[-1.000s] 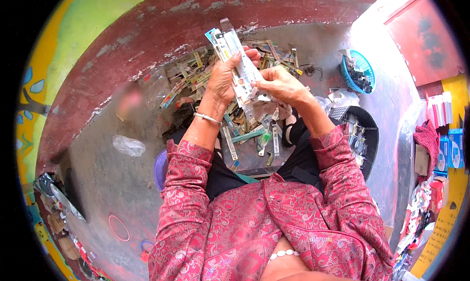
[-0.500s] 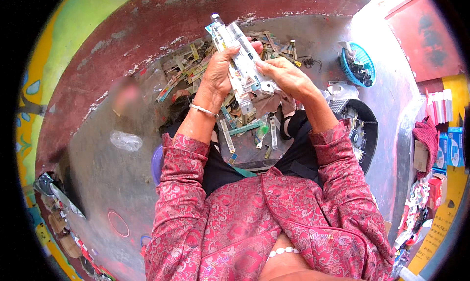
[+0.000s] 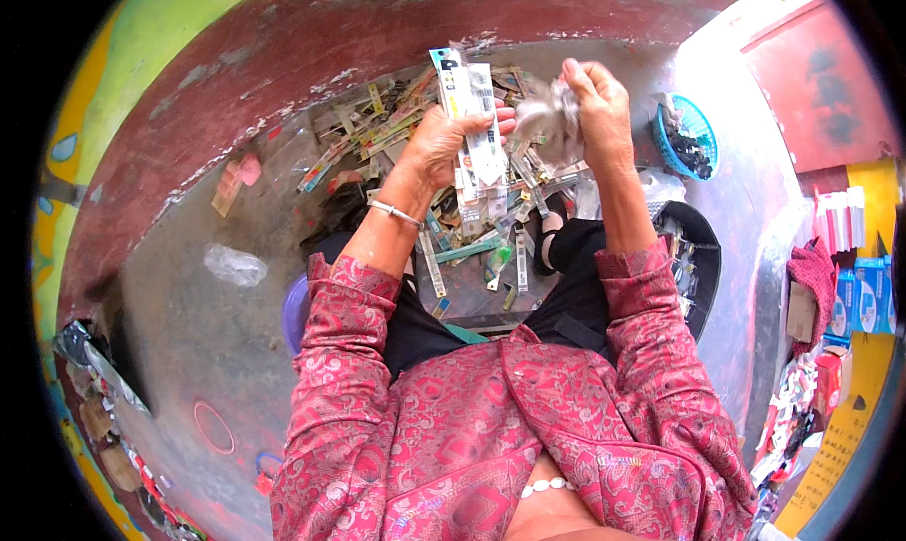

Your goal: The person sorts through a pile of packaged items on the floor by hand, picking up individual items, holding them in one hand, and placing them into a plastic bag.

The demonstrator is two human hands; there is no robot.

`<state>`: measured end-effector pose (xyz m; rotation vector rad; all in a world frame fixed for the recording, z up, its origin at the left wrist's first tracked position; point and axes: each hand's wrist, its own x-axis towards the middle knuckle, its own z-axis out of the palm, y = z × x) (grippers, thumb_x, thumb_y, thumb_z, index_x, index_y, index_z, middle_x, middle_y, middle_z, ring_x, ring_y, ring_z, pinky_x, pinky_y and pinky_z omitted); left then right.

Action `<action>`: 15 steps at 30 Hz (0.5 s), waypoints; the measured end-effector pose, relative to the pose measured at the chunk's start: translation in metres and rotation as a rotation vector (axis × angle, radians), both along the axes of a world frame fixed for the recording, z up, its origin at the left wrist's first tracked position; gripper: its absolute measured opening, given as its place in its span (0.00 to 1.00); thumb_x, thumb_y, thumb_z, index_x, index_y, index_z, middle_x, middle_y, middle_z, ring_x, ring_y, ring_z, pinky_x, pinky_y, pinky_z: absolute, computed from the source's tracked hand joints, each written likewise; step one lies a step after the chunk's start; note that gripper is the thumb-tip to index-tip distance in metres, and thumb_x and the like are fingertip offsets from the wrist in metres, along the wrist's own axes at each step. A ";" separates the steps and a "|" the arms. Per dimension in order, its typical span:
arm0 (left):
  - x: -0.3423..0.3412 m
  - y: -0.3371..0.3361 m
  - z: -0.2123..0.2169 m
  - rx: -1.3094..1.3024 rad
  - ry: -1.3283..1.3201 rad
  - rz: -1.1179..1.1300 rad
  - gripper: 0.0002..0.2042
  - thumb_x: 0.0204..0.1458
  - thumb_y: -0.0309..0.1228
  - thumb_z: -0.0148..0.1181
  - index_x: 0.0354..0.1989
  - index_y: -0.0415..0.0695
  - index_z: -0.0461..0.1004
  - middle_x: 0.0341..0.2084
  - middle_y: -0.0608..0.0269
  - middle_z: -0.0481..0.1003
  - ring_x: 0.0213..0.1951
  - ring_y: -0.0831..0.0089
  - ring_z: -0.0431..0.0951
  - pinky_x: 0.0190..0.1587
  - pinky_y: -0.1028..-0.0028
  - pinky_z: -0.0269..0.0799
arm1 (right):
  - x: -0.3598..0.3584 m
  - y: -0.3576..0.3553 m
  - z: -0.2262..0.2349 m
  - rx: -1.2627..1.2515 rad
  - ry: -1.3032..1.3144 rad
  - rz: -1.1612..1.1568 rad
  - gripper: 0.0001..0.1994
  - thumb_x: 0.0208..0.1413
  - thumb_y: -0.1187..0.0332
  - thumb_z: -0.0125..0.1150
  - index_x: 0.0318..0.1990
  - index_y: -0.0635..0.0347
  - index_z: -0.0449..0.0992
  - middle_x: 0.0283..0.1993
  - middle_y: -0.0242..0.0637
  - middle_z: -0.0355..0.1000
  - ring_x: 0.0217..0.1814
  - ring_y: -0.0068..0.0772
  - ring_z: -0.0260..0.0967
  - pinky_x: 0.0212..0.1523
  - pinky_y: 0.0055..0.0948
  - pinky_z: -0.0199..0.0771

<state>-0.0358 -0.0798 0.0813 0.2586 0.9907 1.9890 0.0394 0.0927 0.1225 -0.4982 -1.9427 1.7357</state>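
Observation:
My left hand (image 3: 444,145) grips a stack of long, flat white packets (image 3: 477,131), held upright over my lap. A silver bangle (image 3: 394,213) circles that wrist. My right hand (image 3: 595,107) is lifted to the right of the stack and pinches a crumpled piece of clear plastic wrapping (image 3: 547,126). Below both hands, a heap of similar long packets and strips (image 3: 472,230) lies on the floor between my knees.
More packets (image 3: 368,131) lie scattered toward the dark red wall (image 3: 283,60). A blue basket (image 3: 684,140) with dark items stands at the right, a black container (image 3: 694,258) by my right knee. A clear plastic bag (image 3: 234,266) lies left. Boxes (image 3: 854,286) are stacked far right.
My right hand has come off the stack and moved up and to the right, taking the clear wrapping with it. My left hand keeps the packets upright.

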 end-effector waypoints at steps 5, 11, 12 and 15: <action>0.018 0.006 0.004 -0.195 0.175 -0.085 0.14 0.43 0.21 0.56 0.40 0.32 0.68 0.33 0.53 0.73 0.34 0.64 0.77 0.34 0.72 0.76 | -0.021 -0.034 -0.009 0.765 0.245 0.027 0.08 0.47 0.65 0.57 0.28 0.60 0.69 0.27 0.41 0.68 0.28 0.38 0.68 0.29 0.31 0.68; 0.023 -0.003 0.014 -0.041 0.111 -0.191 0.19 0.42 0.22 0.56 0.45 0.30 0.64 0.38 0.47 0.72 0.38 0.64 0.76 0.40 0.71 0.74 | -0.034 0.021 -0.015 0.784 0.183 -0.356 0.09 0.48 0.64 0.55 0.27 0.61 0.71 0.27 0.45 0.70 0.30 0.45 0.69 0.30 0.36 0.68; 0.019 -0.004 0.009 -0.062 0.084 -0.152 0.21 0.43 0.24 0.58 0.48 0.33 0.63 0.42 0.49 0.70 0.40 0.64 0.75 0.40 0.71 0.75 | -0.033 0.030 -0.010 0.706 0.110 -0.487 0.11 0.50 0.63 0.55 0.26 0.62 0.72 0.25 0.45 0.71 0.27 0.43 0.70 0.29 0.34 0.67; 0.012 -0.001 0.000 -0.014 0.035 -0.004 0.19 0.44 0.22 0.55 0.47 0.33 0.63 0.41 0.49 0.71 0.40 0.63 0.75 0.40 0.70 0.74 | -0.021 0.021 -0.003 0.489 0.169 -0.369 0.10 0.51 0.64 0.54 0.25 0.62 0.72 0.23 0.43 0.71 0.24 0.40 0.69 0.29 0.31 0.67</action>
